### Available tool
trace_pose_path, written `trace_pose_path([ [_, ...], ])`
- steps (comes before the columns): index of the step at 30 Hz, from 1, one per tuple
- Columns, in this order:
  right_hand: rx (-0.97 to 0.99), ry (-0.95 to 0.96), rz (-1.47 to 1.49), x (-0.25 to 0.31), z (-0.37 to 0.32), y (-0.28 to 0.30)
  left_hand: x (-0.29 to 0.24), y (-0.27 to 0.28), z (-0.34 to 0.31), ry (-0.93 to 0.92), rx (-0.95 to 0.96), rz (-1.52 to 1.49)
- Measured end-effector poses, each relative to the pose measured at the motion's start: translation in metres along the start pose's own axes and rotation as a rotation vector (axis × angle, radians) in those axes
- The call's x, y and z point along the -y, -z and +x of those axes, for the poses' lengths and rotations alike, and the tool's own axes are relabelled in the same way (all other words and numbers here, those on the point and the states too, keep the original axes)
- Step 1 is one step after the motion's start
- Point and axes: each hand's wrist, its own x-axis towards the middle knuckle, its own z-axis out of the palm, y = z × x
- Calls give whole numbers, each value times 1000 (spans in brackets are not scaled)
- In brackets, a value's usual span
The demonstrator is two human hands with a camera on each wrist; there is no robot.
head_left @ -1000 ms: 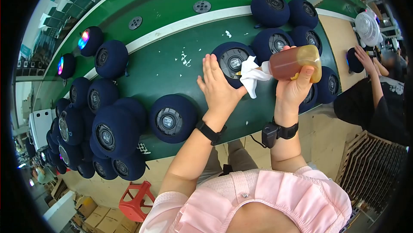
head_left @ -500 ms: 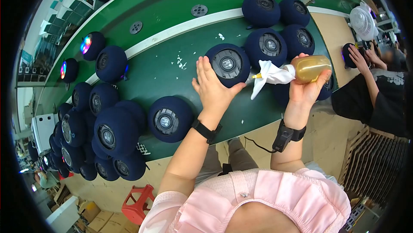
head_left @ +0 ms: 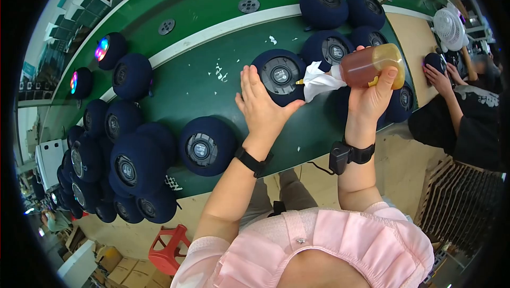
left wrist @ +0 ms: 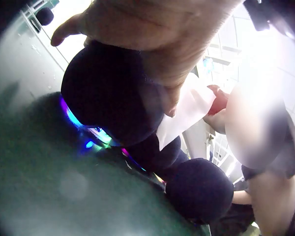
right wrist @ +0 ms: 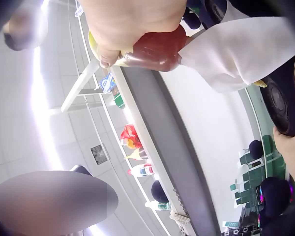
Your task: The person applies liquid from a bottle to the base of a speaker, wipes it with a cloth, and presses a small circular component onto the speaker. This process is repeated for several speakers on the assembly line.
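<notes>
Two hands at one navy ball (head_left: 279, 75), which sits recessed face up on the green bench (head_left: 180, 96). Left hand (head_left: 263, 106) lies along its flank, nine o'clock round through seven to five, fingers straight, thumb spread wide, bracing more than gripping. Right hand (head_left: 368, 102) wraps the amber bottle (head_left: 366, 68), fluid lying toward the neck; yellow nozzle tip (head_left: 300, 82) at the recess's four o'clock edge, contact uncertain. White wipe (head_left: 321, 82) round the neck. My judgement: squeeze lightly and evenly, tip low, tracing slowly; hold the left palm firm, since a round body may roll. Wipe's loose corner, five o'clock of the tip, could smear. Neighbouring ball (head_left: 333, 49) at two o'clock limits nozzle swing.
</notes>
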Motion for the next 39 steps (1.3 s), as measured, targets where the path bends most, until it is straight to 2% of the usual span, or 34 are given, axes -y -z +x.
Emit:
trace_pose_path([
  [4, 37, 22, -47, -5, 0, -2, -3, 3, 1, -23, -44, 30],
  [14, 187, 172, -150, -5, 4, -7, -1, 1, 1, 12, 9, -12],
  [21, 202, 195, -170, 0, 0, -15, -1, 2, 1, 10, 3, -6],
  [24, 166, 151, -151, 1, 1, -10, 0, 1, 1, 0, -8, -9],
  [26, 36, 45, -123, 0, 2, 0, 0, 1, 1, -6, -15, -10],
  [27, 36, 45, -120, -1, 2, 3, 0, 1, 0, -8, -21, -13],
  [32, -246, -158, 122, -5, 5, 6, 0, 0, 0, -26, -51, 21],
  [35, -299, -244, 191, -7, 7, 8, -2, 0, 0, -39, -75, 48],
  [39, -275, -348, 327, -12, 12, 22, -4, 3, 0, -25, -58, 39],
])
